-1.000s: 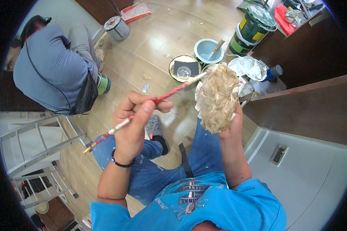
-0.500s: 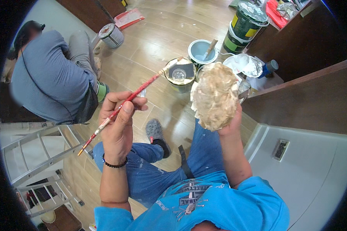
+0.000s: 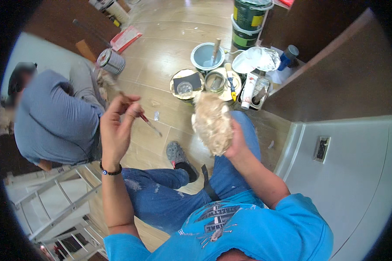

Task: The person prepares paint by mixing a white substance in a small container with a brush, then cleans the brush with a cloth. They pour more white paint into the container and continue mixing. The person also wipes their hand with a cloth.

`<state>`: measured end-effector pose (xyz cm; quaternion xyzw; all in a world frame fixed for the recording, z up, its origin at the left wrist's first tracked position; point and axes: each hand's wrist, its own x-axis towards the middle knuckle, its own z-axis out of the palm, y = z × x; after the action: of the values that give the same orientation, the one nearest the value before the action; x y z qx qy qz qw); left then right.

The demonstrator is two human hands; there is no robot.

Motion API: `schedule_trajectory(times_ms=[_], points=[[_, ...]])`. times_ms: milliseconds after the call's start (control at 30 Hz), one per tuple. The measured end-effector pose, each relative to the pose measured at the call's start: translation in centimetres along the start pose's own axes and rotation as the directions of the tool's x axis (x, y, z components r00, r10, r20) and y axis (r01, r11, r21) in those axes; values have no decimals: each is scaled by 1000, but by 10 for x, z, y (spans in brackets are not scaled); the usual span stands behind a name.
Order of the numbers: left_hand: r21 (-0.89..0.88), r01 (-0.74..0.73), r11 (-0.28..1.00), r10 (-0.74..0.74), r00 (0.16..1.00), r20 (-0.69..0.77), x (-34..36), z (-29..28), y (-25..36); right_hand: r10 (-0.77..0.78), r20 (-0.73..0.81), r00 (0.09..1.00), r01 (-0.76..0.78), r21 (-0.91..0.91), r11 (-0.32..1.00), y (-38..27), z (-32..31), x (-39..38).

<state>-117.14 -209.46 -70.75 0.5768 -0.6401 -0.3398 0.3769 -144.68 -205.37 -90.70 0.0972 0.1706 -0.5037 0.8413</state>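
My left hand (image 3: pixel 119 124) pinches a thin paintbrush (image 3: pixel 145 118) with a red handle between thumb and fingers. One end of the brush slants down toward the floor; the other is smeared by motion above my knuckles. In my right hand (image 3: pixel 236 140) sits a lumpy cream and tan wad (image 3: pixel 212 123), rough and ragged at its edges. Whether it is cloth or something else I cannot tell. My right fingers are mostly hidden behind it. The brush and the wad are apart.
Beyond the wad stand an open pail (image 3: pixel 195 53) with a stick in it, a paint-smeared can (image 3: pixel 175 89) and stacked green buckets (image 3: pixel 245 40). A person (image 3: pixel 59 117) crouches at left near a metal ladder (image 3: pixel 65 206). A dark panel (image 3: pixel 326 82) stands at right.
The brush has swung round in my left hand, its lower end now pointing right instead of left. My right hand has brought the wad leftward and turned it, uncovering the cans behind.
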Motion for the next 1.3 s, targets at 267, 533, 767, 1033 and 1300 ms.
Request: schedule_trajectory(times_ms=[267, 533, 767, 1033, 1300], points=[[493, -150, 857, -86, 902, 423, 67, 90, 1, 14, -158, 987, -53, -247, 968, 63, -38, 19], [484, -436, 759, 70, 793, 605, 94, 189, -8, 53, -193, 980, -114, -318, 941, 61, -45, 24], [510, -322, 797, 60, 884, 464, 100, 84, 15, -17, -220, 975, -65, -363, 929, 51, -45, 20], [555, 2, 832, -115, 979, 169, 59, -64, -108, -55, -200, 978, -9, -305, 952, 31, -41, 11], [717, -191, 670, -285, 826, 486, -49, 0, -328, -110, -260, 959, 12, -352, 936, 27, -40, -10]])
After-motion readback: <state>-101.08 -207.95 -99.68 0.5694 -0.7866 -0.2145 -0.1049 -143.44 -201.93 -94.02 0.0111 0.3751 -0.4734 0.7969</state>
